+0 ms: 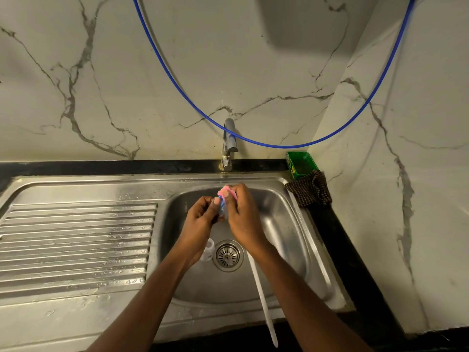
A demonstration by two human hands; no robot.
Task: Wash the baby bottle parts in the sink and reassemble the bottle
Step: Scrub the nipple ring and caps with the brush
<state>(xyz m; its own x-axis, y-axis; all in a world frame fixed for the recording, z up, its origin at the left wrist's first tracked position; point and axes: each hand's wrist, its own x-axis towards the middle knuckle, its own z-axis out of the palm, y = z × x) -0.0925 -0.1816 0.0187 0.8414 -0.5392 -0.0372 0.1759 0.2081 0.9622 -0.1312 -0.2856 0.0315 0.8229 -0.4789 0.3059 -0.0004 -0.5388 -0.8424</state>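
Both hands meet over the steel sink basin (281, 224), below the tap (229, 146). My left hand (200, 222) pinches a small clear part with a blue piece (222, 208); most of it is hidden by my fingers. My right hand (243, 217) grips a pink scrubber (226, 191) pressed against that part. A clear bottle part (207, 251) lies on the basin floor beside the drain (227, 255), partly hidden by my left wrist. A white brush handle (264, 306) slants from the basin over the front rim.
A ribbed steel drainboard (76, 245) lies to the left. A green box (300, 164) and a dark checked cloth (311, 191) sit on the black counter at the back right corner. A blue hose (193, 105) loops across the marble wall.
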